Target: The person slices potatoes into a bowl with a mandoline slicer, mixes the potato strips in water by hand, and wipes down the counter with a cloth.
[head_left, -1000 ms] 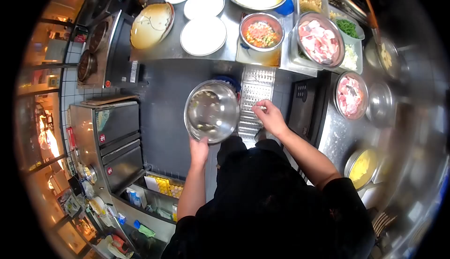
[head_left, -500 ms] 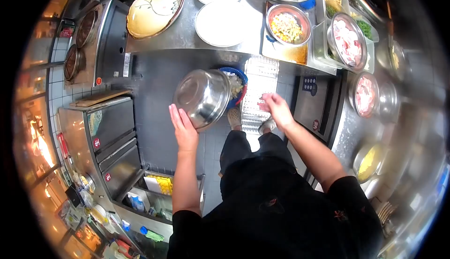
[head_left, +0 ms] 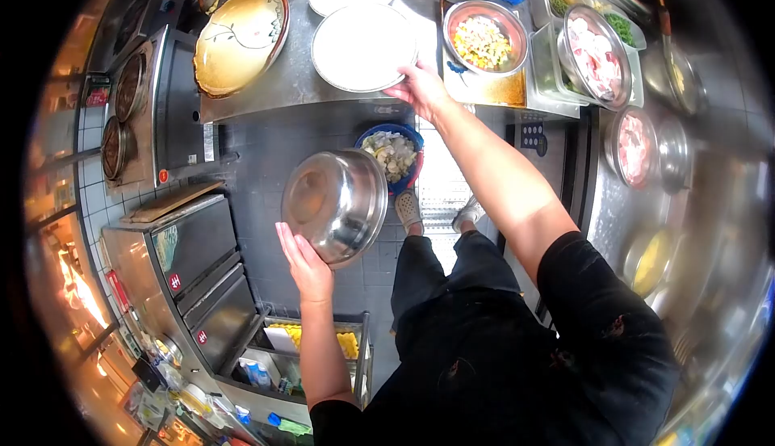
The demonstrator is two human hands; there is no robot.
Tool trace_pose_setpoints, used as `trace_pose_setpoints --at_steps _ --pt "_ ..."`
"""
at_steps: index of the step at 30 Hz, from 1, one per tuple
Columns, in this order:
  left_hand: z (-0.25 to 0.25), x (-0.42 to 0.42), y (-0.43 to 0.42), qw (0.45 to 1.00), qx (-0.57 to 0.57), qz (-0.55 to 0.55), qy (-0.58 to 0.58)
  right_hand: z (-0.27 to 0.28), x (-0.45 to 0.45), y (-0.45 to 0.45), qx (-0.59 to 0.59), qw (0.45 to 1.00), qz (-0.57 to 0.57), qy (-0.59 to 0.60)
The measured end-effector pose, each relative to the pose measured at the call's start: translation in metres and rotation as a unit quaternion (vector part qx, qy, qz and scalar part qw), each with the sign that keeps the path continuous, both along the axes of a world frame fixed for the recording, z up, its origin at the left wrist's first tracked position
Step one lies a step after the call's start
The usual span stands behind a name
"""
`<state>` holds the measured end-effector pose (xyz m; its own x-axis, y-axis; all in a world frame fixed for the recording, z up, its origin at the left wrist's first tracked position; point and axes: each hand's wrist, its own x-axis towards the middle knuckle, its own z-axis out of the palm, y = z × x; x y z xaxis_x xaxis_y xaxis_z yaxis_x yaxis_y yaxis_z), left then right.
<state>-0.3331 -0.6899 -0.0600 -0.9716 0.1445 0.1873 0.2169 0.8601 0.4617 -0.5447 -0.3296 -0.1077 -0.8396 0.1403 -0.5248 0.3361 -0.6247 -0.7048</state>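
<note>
Worktop (head_left: 299, 83) carried the plate (head_left: 363, 46); right hand (head_left: 421, 91) touched its rim, could not tell if clamped. Left hand (head_left: 308, 270) was clamped on the bowl (head_left: 335, 208), tilted above the floor (head_left: 375, 275). Bowl judged stiff, lightish, slippery if wet; rim seemed surest hold. Plate probably brittle; edge grip advised.

Reaching fwd & to the L w/ R arm (head_left: 508, 173), slightly bent at elbow, w/ digits of R grip (head_left: 421, 91) partly curled (exact closure unclear). Extending L arm (head_left: 323, 349) less far, approx. vert. in view, w/ L grip (head_left: 309, 270) raised, fingers (head_left: 288, 244) straight & slightly apart, thumb hidden.
</note>
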Motion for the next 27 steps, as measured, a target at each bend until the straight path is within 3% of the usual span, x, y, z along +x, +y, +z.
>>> trace_pose_setpoints --at_steps 8,13,14,27 --pt "0.005 -0.003 0.015 0.999 0.041 -0.012 0.008 0.015 -0.004 0.001 0.074 0.997 0.005 -0.039" --pt "0.014 -0.020 0.022 0.996 0.076 0.045 -0.030 0.010 -0.004 0.007 0.208 0.976 -0.040 -0.042" --pt "0.011 -0.030 0.019 0.999 0.030 -0.003 0.037 0.009 -0.004 0.010 0.213 0.975 -0.035 -0.051" --pt "0.024 -0.111 0.027 0.949 -0.088 -0.211 0.215 0.000 -0.017 0.037 0.180 0.981 -0.031 -0.067"
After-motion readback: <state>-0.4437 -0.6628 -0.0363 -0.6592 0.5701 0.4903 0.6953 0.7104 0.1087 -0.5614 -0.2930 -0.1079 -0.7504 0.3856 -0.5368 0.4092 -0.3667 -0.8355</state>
